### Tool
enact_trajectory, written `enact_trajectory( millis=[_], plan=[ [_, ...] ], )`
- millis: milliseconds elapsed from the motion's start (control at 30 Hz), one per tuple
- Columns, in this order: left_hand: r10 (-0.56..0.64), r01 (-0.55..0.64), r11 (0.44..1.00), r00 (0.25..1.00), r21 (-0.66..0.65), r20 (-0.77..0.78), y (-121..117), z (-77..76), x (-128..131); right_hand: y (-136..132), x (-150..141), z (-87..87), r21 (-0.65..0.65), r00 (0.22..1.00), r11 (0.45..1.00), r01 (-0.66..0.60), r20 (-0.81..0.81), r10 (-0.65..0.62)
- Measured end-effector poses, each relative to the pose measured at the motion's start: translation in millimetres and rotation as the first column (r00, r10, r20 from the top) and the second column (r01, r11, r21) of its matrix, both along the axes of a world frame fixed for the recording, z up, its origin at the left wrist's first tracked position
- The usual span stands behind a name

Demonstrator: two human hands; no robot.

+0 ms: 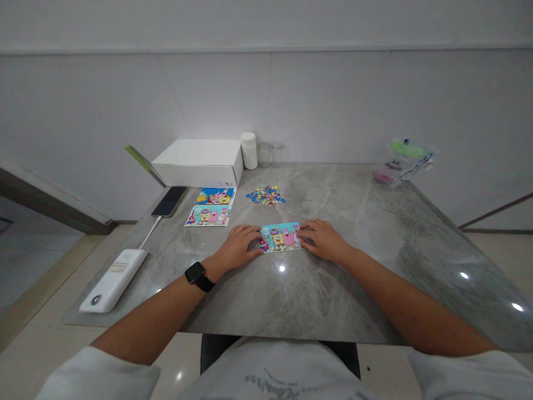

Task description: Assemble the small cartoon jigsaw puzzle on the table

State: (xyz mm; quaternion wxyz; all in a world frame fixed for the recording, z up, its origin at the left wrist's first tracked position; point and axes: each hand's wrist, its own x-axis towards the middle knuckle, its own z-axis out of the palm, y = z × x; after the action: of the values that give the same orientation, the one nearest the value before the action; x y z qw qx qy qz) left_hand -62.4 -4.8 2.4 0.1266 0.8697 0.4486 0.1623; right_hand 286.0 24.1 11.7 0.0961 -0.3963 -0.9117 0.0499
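Note:
A small jigsaw puzzle (280, 238) with a bright cartoon picture lies on the grey marbled table in front of me. My left hand (240, 245) grips its left edge, fingers at the upper corner and thumb at the lower one. On the opposite side, my right hand (322, 239) holds the right edge with bent fingers. Behind the puzzle is a heap of loose jigsaw pieces (266, 195), mostly blue and yellow. A picture sheet (209, 215) left of the heap shows a like cartoon scene, and a bluer picture sheet (215, 196) lies right behind it.
At the back left stands a white box (195, 158), beside a white cylinder (249, 151) and two clear jars (270, 154). A phone (169, 201) is cabled to a white power bank (114, 280). A plastic bag (402, 162) sits at the far right corner.

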Motion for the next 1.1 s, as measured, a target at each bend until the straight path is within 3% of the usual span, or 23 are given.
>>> enact_trajectory(
  millis=[233,400,567,800,933,1100],
  plan=[
    [-0.112,0.112,0.993,0.994,0.026,-0.003,20,-3.4,83,-41,62,-2.5,0.076,0.948,0.962,0.261,0.169,-0.27],
    [-0.183,0.182,0.982,0.983,0.04,0.013,43,-13.1,146,-49,103,2.2,0.095,0.874,0.908,0.409,0.245,-0.419],
    [-0.206,0.206,0.976,0.979,0.066,-0.011,67,-13.9,196,-33,142,4.2,0.088,0.831,0.864,0.496,0.24,-0.502],
    [-0.185,0.189,0.977,0.982,0.096,-0.046,106,-9.0,247,11,177,0.8,0.083,0.766,0.798,0.597,0.234,-0.598],
    [-0.183,0.187,0.977,0.982,0.1,-0.048,124,-10.5,265,31,191,-2.2,0.099,0.739,0.771,0.628,0.233,-0.632],
    [-0.157,0.158,0.979,0.987,0.126,-0.021,133,-15.4,269,42,201,-3.2,0.087,0.751,0.783,0.615,0.237,-0.616]
  ],
)
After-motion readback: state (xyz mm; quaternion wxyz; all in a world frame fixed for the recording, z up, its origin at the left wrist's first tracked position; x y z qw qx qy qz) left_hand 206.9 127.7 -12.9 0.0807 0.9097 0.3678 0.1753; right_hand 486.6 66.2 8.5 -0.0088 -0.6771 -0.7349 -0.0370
